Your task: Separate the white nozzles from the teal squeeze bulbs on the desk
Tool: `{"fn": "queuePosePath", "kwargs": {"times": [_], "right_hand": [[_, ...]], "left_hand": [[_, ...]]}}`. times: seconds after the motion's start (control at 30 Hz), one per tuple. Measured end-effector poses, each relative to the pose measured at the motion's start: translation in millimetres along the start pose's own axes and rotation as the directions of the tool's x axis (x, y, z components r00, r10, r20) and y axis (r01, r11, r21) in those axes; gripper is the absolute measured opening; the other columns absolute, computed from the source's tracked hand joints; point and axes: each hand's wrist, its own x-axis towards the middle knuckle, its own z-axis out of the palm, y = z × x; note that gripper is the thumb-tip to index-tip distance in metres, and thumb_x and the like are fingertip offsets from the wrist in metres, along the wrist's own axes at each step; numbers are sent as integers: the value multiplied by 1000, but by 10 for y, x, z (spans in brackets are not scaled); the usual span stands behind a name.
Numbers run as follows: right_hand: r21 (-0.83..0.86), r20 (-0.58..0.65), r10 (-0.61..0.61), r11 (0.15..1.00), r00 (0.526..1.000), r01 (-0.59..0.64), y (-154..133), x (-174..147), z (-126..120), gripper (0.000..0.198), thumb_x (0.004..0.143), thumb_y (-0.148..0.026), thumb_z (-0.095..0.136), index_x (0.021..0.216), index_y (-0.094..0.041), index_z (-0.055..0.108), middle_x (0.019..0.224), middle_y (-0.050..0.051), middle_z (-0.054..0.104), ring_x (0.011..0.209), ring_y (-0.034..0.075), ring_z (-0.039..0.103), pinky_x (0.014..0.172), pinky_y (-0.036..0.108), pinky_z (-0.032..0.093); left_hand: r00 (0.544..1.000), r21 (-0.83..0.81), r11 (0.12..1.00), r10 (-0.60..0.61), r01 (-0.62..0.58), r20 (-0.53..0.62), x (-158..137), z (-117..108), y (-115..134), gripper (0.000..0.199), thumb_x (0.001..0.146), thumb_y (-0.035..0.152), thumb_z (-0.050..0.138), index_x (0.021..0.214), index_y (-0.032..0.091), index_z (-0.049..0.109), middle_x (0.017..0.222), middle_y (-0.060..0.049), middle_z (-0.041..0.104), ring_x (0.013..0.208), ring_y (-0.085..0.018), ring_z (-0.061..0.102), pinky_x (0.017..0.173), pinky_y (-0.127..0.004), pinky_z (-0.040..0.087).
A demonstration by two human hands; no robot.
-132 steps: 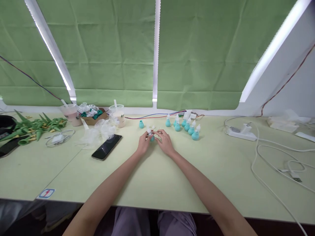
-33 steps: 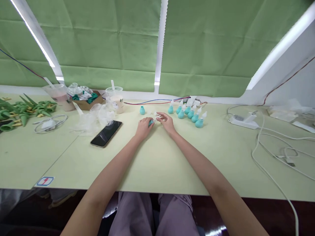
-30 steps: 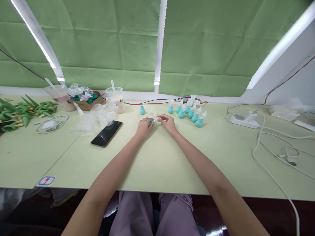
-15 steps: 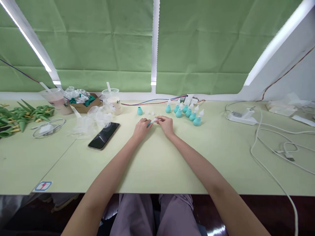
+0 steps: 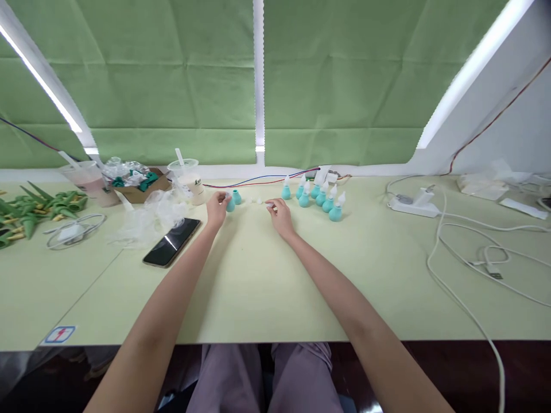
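My left hand (image 5: 216,211) has its fingertips closed at the top of a small teal squeeze bulb (image 5: 231,205), with a whitish bit showing at its neck. Right beside it stands another teal bulb (image 5: 236,197) with an open top. My right hand (image 5: 280,218) is over the table with thumb and fingers pinched at a small white piece (image 5: 268,205), partly covered by the fingertips. Between the hands lie small white pieces (image 5: 259,201). To the right stand several teal bulbs (image 5: 335,213) with white pointed nozzles.
A black phone (image 5: 172,242) lies left of my left arm, near crumpled clear plastic (image 5: 155,213). Behind are two drink cups (image 5: 196,189) and a cardboard box (image 5: 146,194). Green artificial plants (image 5: 30,212) lie far left. A white power strip (image 5: 414,206) and cables (image 5: 451,304) occupy the right.
My hands, together at a teal and white item before, have moved apart. The left went left to beside the standing bulb; the right stays near the small white pieces. The view has shifted slightly.
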Motion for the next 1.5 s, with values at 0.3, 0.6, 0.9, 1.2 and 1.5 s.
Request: {"fn": "queuePosePath", "kwargs": {"times": [0.3,0.6,0.9,1.2,1.5], "right_hand": [[105,-36,27,994,999,-23,80,39,3,22,81,-17,44,93,-20,62,99,6,53,83,13,56,75,25,50],[52,39,58,997,998,-60,95,54,22,16,81,-21,46,91,-22,58,91,2,62,84,14,59,79,27,47],[242,-43,174,957,984,-158,82,72,-16,9,80,-32,54,85,-24,56,90,1,68,88,17,63,83,30,46],[644,109,187,735,976,-213,-197,-72,80,23,76,-44,58,84,-24,49,88,3,71,93,18,65,91,35,45],[459,50,102,881,993,-114,-378,-209,143,22,78,-45,57,76,-23,52,94,3,70,95,19,64,85,33,47]], "left_hand": [[999,35,999,32,-33,30,125,112,-157,16,73,24,58,86,16,57,89,-7,65,86,-18,62,82,-32,49],[999,37,999,5,-7,48,92,146,-253,13,77,24,55,88,17,55,92,-8,63,87,-18,60,80,-31,47],[976,251,950,208,-184,-71,-62,69,-72,43,83,36,54,118,15,42,126,-15,41,121,-24,41,102,-40,33],[931,195,937,229,-290,285,-721,279,434,31,81,37,57,108,21,60,88,-4,68,82,-18,61,82,-34,45],[984,-44,998,53,-47,169,-863,218,410,41,72,34,67,110,17,64,83,-5,71,68,-14,59,70,-30,48]]}}
